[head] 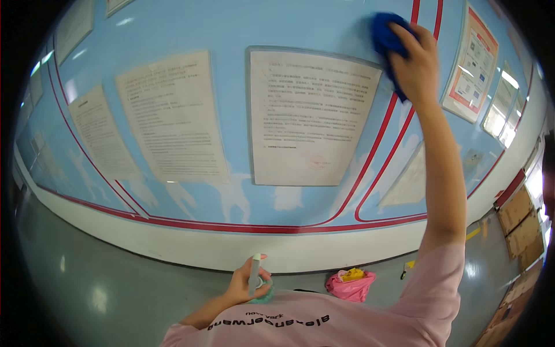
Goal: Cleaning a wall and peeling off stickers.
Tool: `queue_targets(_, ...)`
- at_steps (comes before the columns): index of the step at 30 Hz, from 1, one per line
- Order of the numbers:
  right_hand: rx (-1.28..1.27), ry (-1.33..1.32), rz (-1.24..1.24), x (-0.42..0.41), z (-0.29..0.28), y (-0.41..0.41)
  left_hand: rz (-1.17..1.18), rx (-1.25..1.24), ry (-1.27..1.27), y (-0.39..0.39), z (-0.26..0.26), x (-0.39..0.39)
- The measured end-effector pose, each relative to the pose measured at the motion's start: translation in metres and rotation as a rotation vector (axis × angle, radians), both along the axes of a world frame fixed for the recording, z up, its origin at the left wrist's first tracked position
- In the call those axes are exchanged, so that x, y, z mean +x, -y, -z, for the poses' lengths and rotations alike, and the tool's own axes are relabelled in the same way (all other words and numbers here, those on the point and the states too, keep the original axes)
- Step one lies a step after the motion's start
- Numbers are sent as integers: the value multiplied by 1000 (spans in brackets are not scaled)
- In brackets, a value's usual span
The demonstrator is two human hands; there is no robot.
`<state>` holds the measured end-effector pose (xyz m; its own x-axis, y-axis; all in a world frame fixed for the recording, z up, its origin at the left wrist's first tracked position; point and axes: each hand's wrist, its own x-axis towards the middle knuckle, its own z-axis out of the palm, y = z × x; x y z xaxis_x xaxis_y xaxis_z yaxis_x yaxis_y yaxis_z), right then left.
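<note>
My right hand, raised at the upper right, presses a bunched dark blue cloth against a light blue wall board with red border lines. The cloth's lower end hangs beside the upper right corner of a framed printed sheet. Low in front of my chest, my left hand is closed round a spray bottle with a pale trigger head and a greenish body. The bottle's lower part is hidden by my hand and shirt.
More printed sheets hang at the left, and a red-bordered poster at the right. On the grey floor by the wall's foot lies a pink plastic bag holding something yellow. Cardboard boxes stand at the far right.
</note>
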<state>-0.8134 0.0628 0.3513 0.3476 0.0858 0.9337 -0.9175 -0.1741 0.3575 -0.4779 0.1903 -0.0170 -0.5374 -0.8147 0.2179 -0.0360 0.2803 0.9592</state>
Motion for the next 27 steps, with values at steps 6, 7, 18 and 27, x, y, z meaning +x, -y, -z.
queue_targets(6,161,-62,-218,162,-10,45,-182,48,-184,-10,17,44)
queue_targets(7,53,-147,-335,180,-5,66,-162,41,-175,-11,19,50)
queue_targets(18,-64,-237,-254,353,23,97,-164,115,-69,-23,14,74)
queue_targets(27,26,-545,-264,302,-10,84,-185,235,-207,-20,26,83)
